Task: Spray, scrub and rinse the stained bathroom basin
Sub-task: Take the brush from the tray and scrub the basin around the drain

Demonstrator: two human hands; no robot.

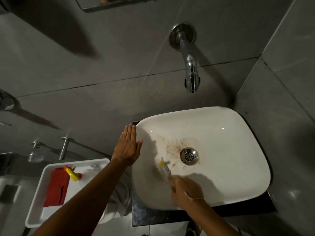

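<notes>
The white basin (230, 150) sits in the corner on a dark counter. Brown stains (175, 143) spread to the left of its metal drain (189, 156). My right hand (185, 191) grips the handle of a scrub brush (164, 168) with a yellow tip, and the brush head rests on the basin floor left of the drain. My left hand (128, 147) lies flat, fingers extended, on the basin's left rim. A chrome wall tap (190, 65) hangs above the basin with no water running.
A white tray (34, 212) at the lower left holds a red cloth (57, 186) and a spray bottle with a yellow and orange nozzle (73, 173). White cloth (119, 196) bunches between tray and basin. A glass soap dispenser (36, 150) stands at the left.
</notes>
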